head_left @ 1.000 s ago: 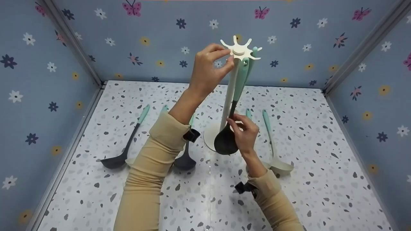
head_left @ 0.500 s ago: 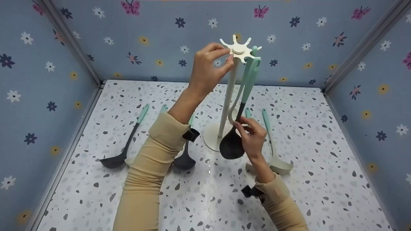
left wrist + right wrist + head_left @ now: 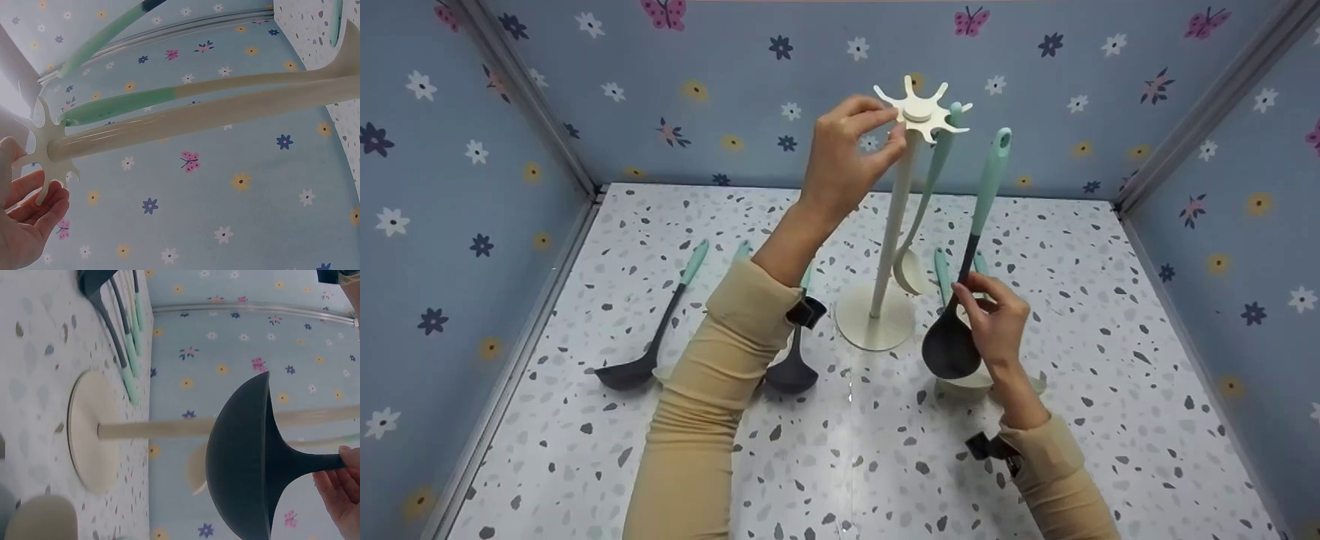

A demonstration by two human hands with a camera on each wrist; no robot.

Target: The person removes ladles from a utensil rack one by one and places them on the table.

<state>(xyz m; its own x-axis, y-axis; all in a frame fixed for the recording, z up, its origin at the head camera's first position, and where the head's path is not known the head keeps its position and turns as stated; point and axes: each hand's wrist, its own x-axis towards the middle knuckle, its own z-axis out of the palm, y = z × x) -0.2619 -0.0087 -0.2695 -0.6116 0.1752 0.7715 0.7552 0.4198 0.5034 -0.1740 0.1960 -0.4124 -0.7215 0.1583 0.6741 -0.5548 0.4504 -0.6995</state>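
My left hand (image 3: 851,154) pinches the hooked top (image 3: 917,112) of a cream utensil stand between thumb and fingers. From one of its hooks hangs a cream ladle (image 3: 910,270) with a green handle, close beside the pole (image 3: 891,225). To the right of the stand and apart from it, my right hand (image 3: 997,319) pinches a black ladle (image 3: 952,345) low on its shaft, bowl down and green handle up. In the right wrist view the black bowl (image 3: 242,455) covers part of the pole.
On the speckled table (image 3: 847,480) a black ladle (image 3: 634,371) lies at the left, and another black ladle (image 3: 791,371) lies by the left forearm. Pale utensils (image 3: 966,384) lie behind the right hand. The stand's round base (image 3: 862,337) rests mid-table. Patterned walls (image 3: 765,97) enclose the table.
My right hand has carried the black ladle away from the stand to the right; its handle top has moved from beside the hooks to well clear of them. My left hand stays on the stand's top.
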